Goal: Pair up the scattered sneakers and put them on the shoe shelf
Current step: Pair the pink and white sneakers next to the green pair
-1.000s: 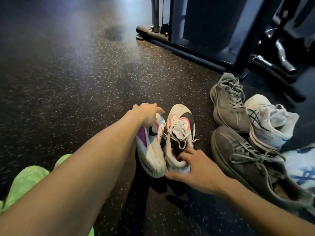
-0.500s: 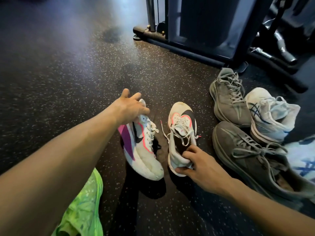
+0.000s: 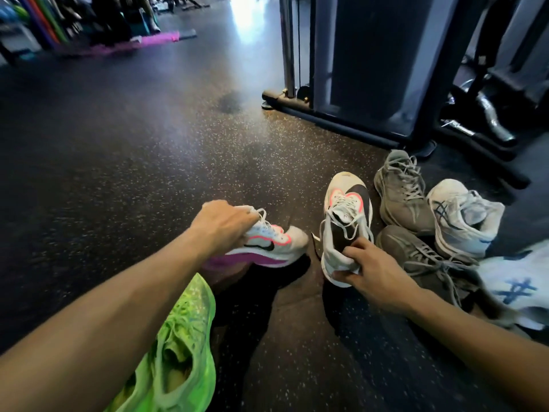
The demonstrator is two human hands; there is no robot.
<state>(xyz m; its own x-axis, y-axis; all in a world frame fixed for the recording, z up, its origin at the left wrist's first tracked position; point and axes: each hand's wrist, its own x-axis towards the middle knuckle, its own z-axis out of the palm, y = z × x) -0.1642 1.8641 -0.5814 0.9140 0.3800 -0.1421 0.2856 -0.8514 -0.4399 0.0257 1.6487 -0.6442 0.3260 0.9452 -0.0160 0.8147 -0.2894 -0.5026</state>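
My left hand (image 3: 221, 226) grips the top of a white sneaker with a purple sole and pink trim (image 3: 274, 248), lifted off the floor and lying sideways, toe to the right. My right hand (image 3: 370, 270) holds the heel of its matching white sneaker with a black swoosh (image 3: 346, 209), which points away from me. Two grey sneakers (image 3: 401, 191) (image 3: 421, 257) and two white sneakers with blue stripes (image 3: 463, 217) (image 3: 517, 288) lie bunched at the right. A neon green sneaker (image 3: 181, 352) lies by my left forearm. No shoe shelf is visible.
The floor is dark speckled rubber (image 3: 118, 173). A weight machine's base and frame (image 3: 356, 114) stand behind the shoes, with a bar and more gym gear (image 3: 490, 120) at the far right. Coloured equipment and a pink mat (image 3: 142, 44) lie at the far left.
My left hand has lifted the purple-soled sneaker and turned it sideways, away from its mate. My right hand keeps its hold on the other sneaker's heel. The view has tilted upward.
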